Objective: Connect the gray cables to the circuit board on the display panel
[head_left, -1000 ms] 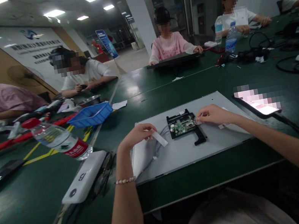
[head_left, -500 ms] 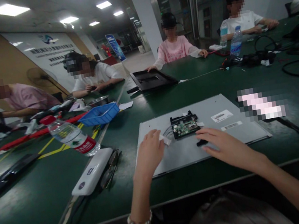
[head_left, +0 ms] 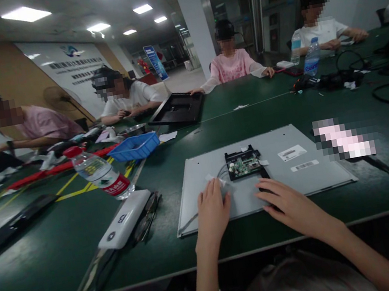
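Note:
A flat grey display panel (head_left: 200,179) lies back side up on the green table. Near its middle sits a green circuit board (head_left: 245,166) in a black bracket (head_left: 234,156), with thin cables at its left. My left hand (head_left: 211,208) rests on the panel's near left part, fingers stretched out beside a strip of clear tape (head_left: 219,181). Open too, my right hand (head_left: 291,203) lies over the near edge, its fingertips by a black piece (head_left: 265,183) under the board. That piece is partly hidden by the fingers. Neither hand visibly holds anything.
To the left are a white power bank (head_left: 125,220), glasses (head_left: 147,219), a water bottle (head_left: 103,174) and a blue basket (head_left: 135,148). A cabled phone-like device (head_left: 344,139) lies right. Across the table, a person (head_left: 231,66) touches a black tray-like frame (head_left: 177,111).
My left hand has shifted right and nearer to me; my right hand has moved slightly nearer. Across the table, the person's black frame has moved left and lies flatter. The view has shifted slightly.

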`<state>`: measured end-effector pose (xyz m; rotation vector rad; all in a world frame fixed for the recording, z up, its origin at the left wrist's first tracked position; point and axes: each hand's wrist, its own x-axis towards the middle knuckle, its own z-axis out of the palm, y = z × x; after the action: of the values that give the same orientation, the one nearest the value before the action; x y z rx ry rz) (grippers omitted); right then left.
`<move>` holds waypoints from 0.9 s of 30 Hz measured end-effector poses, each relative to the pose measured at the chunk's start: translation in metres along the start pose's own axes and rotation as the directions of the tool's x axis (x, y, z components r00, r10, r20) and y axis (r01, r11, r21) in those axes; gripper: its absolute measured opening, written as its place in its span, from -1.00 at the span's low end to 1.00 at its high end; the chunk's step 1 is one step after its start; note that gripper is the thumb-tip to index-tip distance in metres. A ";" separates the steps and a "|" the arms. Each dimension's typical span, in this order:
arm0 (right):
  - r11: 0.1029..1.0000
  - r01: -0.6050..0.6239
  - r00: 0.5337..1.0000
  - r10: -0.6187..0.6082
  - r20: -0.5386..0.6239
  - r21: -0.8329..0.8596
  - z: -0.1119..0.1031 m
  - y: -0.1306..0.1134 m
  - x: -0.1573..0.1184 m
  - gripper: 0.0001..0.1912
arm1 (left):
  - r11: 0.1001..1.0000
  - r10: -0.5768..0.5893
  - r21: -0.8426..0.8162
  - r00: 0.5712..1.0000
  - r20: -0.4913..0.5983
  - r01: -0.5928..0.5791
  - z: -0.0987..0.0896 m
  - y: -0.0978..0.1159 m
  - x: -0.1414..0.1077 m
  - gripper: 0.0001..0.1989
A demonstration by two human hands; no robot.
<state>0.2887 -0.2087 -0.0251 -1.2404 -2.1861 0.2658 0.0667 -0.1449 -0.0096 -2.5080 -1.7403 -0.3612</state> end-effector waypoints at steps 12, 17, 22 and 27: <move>0.984 0.173 0.982 -0.169 0.085 -0.035 -0.010 -0.004 0.020 -0.56 | 0.999 0.019 -0.040 0.999 -0.030 -0.021 0.007 -0.002 -0.006 -0.56; 0.930 0.340 0.929 -0.310 0.203 -0.137 -0.011 -0.004 0.063 -0.45 | 1.000 0.014 -0.022 1.000 -0.008 -0.014 0.006 -0.001 -0.005 -0.57; 0.869 0.473 0.866 -0.430 0.254 -0.142 0.006 -0.001 0.100 -0.54 | 1.000 0.012 -0.025 1.000 -0.017 -0.012 0.007 -0.002 -0.005 -0.56; 0.870 0.482 0.866 -0.455 0.206 -0.105 0.025 0.003 0.107 -0.67 | 0.999 0.013 -0.035 1.000 -0.013 -0.013 0.010 -0.005 -0.006 -0.55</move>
<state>0.2351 -0.1154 -0.0028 -0.7362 -2.6228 0.0021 0.0619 -0.1467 -0.0208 -2.5342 -1.7274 -0.4091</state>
